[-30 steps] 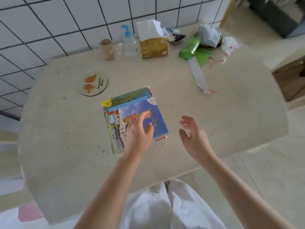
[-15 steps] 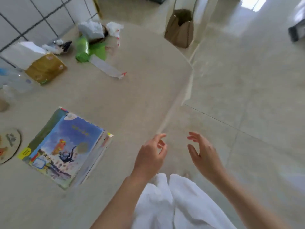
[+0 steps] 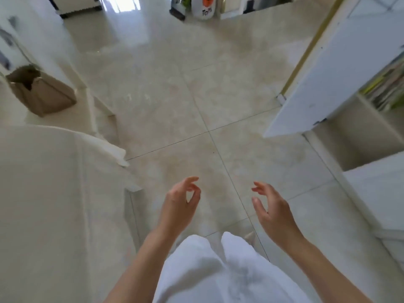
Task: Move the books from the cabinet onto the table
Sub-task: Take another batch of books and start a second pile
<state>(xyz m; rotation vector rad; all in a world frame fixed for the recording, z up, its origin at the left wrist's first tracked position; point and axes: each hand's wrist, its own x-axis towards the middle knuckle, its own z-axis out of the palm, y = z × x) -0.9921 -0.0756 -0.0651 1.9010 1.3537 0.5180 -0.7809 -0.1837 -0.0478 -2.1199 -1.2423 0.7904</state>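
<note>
The beige table fills the left side, and the books laid on it are out of view. At the right stands the white cabinet with its door swung open. Several books stand on a shelf inside it at the far right edge. My left hand and my right hand hang over the tiled floor between table and cabinet. Both hold nothing, with fingers loosely curled.
A brown paper bag sits on the floor at the left by a white table leg. A white and orange object stands at the far end of the glossy tiled floor. My white garment covers the bottom centre.
The view has swung right from the table toward the cabinet. The stack of books on the table has left the frame. Both hands stay empty.
</note>
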